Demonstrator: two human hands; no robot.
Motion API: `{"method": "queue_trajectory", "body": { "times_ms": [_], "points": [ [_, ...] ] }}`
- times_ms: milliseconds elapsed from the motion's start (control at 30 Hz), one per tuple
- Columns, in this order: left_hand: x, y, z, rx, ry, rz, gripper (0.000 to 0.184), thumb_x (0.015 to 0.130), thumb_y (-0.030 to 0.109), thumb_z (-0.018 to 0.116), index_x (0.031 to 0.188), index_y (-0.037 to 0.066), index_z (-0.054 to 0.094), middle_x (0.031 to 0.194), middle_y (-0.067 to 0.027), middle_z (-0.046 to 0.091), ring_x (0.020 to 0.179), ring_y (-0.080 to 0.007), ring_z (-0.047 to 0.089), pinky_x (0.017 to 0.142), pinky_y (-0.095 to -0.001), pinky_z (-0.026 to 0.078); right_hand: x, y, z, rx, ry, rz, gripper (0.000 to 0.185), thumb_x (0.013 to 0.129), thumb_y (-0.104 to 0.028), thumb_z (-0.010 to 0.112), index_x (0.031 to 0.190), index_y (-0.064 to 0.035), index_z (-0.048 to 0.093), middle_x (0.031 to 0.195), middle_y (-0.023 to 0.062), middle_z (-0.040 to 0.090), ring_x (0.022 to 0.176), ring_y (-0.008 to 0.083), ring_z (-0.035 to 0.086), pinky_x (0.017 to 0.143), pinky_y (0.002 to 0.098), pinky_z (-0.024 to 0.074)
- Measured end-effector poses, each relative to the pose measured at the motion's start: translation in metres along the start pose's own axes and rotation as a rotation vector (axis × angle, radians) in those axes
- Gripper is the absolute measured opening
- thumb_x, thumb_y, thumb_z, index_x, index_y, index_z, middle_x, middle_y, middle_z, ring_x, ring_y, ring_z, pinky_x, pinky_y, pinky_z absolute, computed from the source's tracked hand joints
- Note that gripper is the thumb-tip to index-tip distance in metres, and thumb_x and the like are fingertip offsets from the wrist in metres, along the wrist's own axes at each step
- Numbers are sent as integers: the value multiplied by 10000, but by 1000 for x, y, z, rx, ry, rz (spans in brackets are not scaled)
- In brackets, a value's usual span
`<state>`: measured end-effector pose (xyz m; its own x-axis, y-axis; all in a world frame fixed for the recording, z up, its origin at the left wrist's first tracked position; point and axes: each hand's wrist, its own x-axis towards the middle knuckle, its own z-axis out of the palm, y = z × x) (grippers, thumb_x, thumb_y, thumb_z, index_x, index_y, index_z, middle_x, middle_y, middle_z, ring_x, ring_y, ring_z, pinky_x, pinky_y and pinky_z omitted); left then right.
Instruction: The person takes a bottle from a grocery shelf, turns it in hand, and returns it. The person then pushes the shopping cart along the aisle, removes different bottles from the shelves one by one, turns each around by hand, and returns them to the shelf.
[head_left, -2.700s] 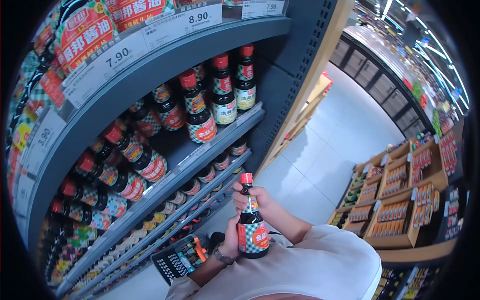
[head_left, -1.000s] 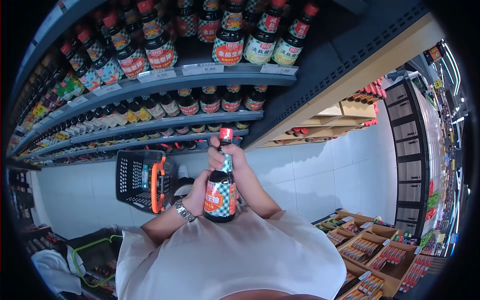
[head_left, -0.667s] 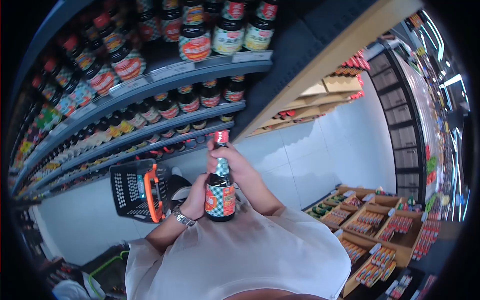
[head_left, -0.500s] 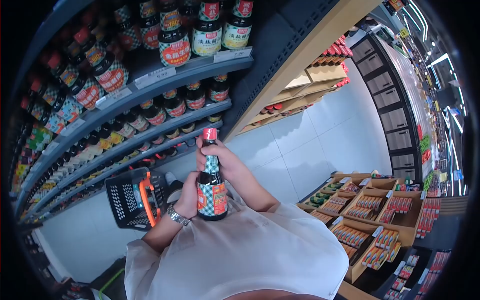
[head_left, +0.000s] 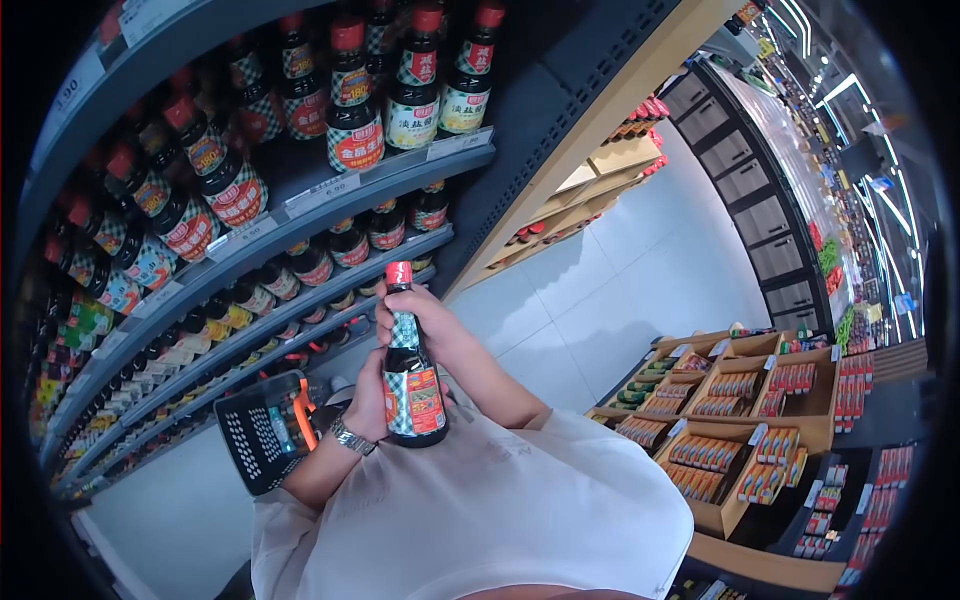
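Observation:
A dark sauce bottle (head_left: 414,385) with a red cap and a green-checked, red label is held upright in front of my white shirt. Wrapped round its neck, just under the cap, is my right hand (head_left: 425,318). My left hand (head_left: 370,400), with a metal watch at the wrist, grips the lower body of the bottle from the left side; part of its fingers is hidden behind the bottle. The label side with small print and a picture faces up toward me.
Shelves (head_left: 330,195) of sauce bottles with price tags curve along the left and top. A black basket (head_left: 262,435) with orange handles is at lower left. Wooden bins (head_left: 730,430) of packets stand at the right, dark cabinets (head_left: 740,180) farther back.
The bottle has been turned in my hands, so its front label has rotated away and the side label shows. The view has swung, shifting shelves and basket. Both hands keep their hold.

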<state>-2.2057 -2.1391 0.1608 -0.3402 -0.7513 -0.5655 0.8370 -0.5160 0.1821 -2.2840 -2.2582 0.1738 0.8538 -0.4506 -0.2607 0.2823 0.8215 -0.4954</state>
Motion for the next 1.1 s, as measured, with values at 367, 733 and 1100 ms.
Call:
{"method": "queue_trajectory", "body": {
  "times_ms": [367,733,1100],
  "points": [
    [0,33,-22,149,-63,103,499,884,380,282,1046,-12,544,933,-167,633,821,-274,641,786,-396,521,20,-2,4,249,-449,-155,265,727,-54,558,966,-92,449,604,30,450,519,167,507,597,345,472],
    [2,28,-18,208,-229,44,626,905,483,209,1026,-40,533,920,-241,619,817,-349,633,768,-412,524,9,-10,17,-69,-76,-286,316,761,-65,606,1045,-64,466,678,46,531,580,180,568,599,331,491],
    [21,7,4,402,39,329,443,936,342,286,1145,14,497,1068,-111,601,943,-205,605,871,-333,468,2,-24,-39,250,-366,-185,191,727,-97,509,895,-98,419,625,36,434,514,189,484,596,370,446]
  ]
}}
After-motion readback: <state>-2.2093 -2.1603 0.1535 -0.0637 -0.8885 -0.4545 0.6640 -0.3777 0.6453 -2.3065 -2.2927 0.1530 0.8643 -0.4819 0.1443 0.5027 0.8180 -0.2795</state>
